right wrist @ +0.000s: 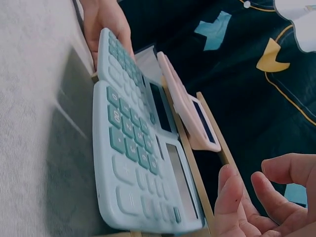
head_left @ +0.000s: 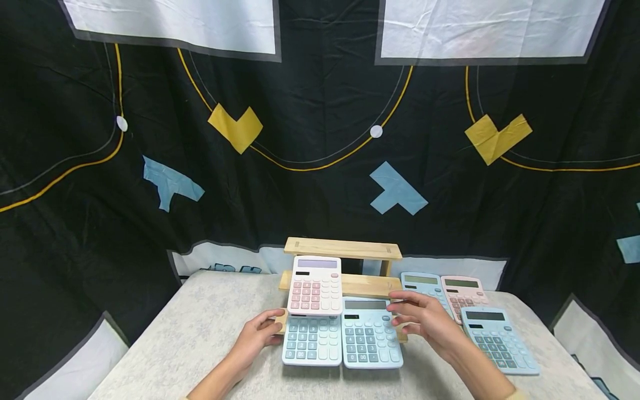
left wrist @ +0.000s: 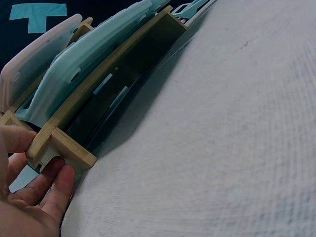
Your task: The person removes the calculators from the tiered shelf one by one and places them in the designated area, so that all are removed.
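Calculators sit tilted on the wooden stand [head_left: 370, 285] in my head view: a left blue calculator [head_left: 312, 341] and a right blue calculator [head_left: 371, 336] side by side on its lowest level, and a white calculator [head_left: 315, 286] higher up on its left half. What bugs me is that the blue pair's bottom ends jut out past the front of the stand, so if the left hand [head_left: 257, 336] tugs or tips that end, I reckon they could slide off the front. The white calculator could follow, dropping onto the left blue calculator, whose top end it overlaps from my angle. A careless sweep of the right hand [head_left: 425, 316] might also knock the right blue calculator askew.

Looks-wise, the stand is pale bare wood with stepped rails. The blue ones have darker blue number keys and grey screens; the white one has pink number keys.

Left fingers are pinching the lower left end of the stand, thumb included. Right fingers are bent and parted, gripping nothing, by the stand's right side; can't tell if any fingertip brushes the calculator.

Right of the stand, a blue spare [head_left: 422, 283], a pink spare [head_left: 459, 283] and a nearer blue spare [head_left: 500, 341] lie on the table [head_left: 200, 316].
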